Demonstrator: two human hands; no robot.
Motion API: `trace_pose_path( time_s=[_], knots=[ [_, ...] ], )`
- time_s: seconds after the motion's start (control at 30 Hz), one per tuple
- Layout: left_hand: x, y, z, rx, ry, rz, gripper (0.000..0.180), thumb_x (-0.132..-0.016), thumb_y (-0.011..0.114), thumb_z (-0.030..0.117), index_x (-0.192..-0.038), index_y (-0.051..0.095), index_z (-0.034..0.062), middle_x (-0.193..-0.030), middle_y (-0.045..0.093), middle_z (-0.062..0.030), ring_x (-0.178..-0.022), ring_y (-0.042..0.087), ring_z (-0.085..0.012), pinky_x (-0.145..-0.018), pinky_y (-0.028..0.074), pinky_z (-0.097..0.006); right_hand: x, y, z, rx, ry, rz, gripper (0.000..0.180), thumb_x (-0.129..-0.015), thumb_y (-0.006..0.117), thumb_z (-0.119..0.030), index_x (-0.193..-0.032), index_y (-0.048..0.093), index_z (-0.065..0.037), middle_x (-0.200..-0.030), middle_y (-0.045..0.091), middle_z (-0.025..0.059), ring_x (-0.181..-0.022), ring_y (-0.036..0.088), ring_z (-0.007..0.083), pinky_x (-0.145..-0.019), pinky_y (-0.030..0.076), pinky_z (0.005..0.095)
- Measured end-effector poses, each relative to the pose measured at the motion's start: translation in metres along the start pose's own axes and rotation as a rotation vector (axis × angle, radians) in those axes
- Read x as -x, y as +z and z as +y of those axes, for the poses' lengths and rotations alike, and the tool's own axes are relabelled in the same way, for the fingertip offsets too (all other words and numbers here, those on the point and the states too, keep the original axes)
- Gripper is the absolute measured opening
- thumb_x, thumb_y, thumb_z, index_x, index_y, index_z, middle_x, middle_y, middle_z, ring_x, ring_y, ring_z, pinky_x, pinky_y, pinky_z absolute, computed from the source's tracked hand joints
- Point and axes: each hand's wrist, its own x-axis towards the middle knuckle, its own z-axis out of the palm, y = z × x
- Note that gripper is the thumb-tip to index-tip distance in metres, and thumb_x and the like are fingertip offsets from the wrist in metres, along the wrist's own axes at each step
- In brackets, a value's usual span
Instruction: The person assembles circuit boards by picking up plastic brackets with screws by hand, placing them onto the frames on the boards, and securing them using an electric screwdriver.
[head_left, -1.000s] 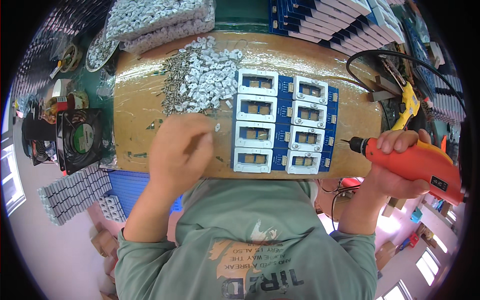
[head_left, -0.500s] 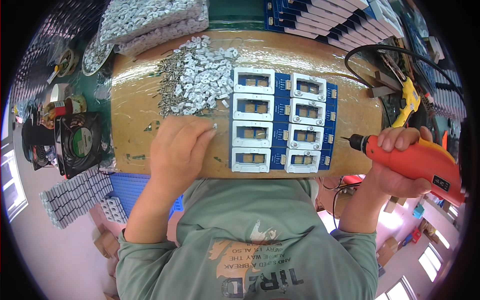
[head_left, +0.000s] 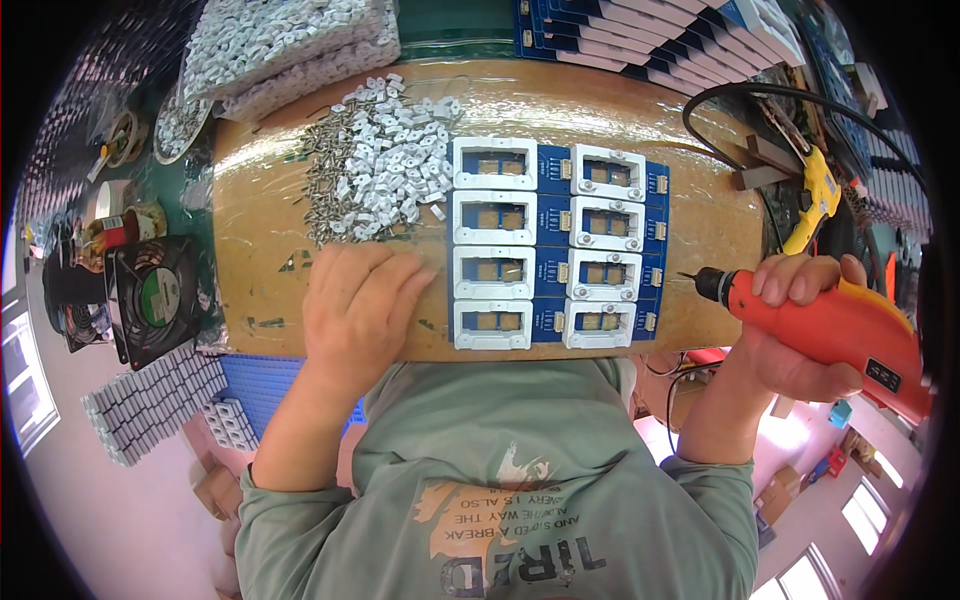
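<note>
My right hand grips the orange driver at frame right, bit just beside the blue board. My left hand lies flat on the bench, holding nothing. Eight white frames sit placed; whether they're screwed I can't tell.

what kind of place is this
Likely an electronics assembly bench: blue circuit boards with white plastic frames, a heap of small white plastic clips and screws, and an orange electric screwdriver in the right hand.
</note>
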Motion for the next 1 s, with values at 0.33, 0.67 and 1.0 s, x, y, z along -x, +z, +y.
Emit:
trace_pose_path(
  time_s=[0.33, 0.67, 1.0],
  knots=[
    [-0.002, 0.0, 0.005, -0.028, 0.001, -0.047, 0.018, -0.078, 0.082, 0.003, -0.094, 0.073, 0.0056, -0.091, 0.066, -0.0079, -0.08, 0.062, -0.0278, -0.071, 0.05, -0.038, 0.0, 0.002, -0.001, 0.034, 0.009, 0.005, 0.102, -0.086, 0.058, -0.083, -0.146, 0.049, -0.001, -0.096, 0.057, 0.0071, -0.077, 0.057, 0.02, -0.074, 0.048, 0.0368],
    [-0.003, -0.01, 0.012, -0.016, -0.312, -0.141, 0.015, -0.082, 0.079, 0.004, -0.096, 0.073, 0.0038, -0.095, 0.067, -0.0109, -0.088, 0.064, -0.0302, -0.078, 0.052, -0.04, -0.004, 0.006, 0.004, -0.011, -0.013, -0.054, 0.119, -0.077, 0.067, -0.087, -0.151, 0.038, 0.003, -0.104, 0.061, 0.0122, -0.084, 0.063, 0.0257, -0.074, 0.056, 0.0403],
    [-0.019, -0.009, 0.042, 0.097, -0.052, -0.123, 0.017, -0.078, 0.08, 0.005, -0.093, 0.072, 0.007, -0.096, 0.065, -0.01, -0.087, 0.064, -0.0286, -0.077, 0.052, -0.038, -0.008, 0.017, -0.034, -0.087, 0.04, -0.25, 0.106, -0.08, 0.071, -0.08, -0.149, 0.045, -0.005, -0.1, 0.058, 0.0064, -0.081, 0.059, 0.0205, -0.074, 0.048, 0.0372]
  ],
)
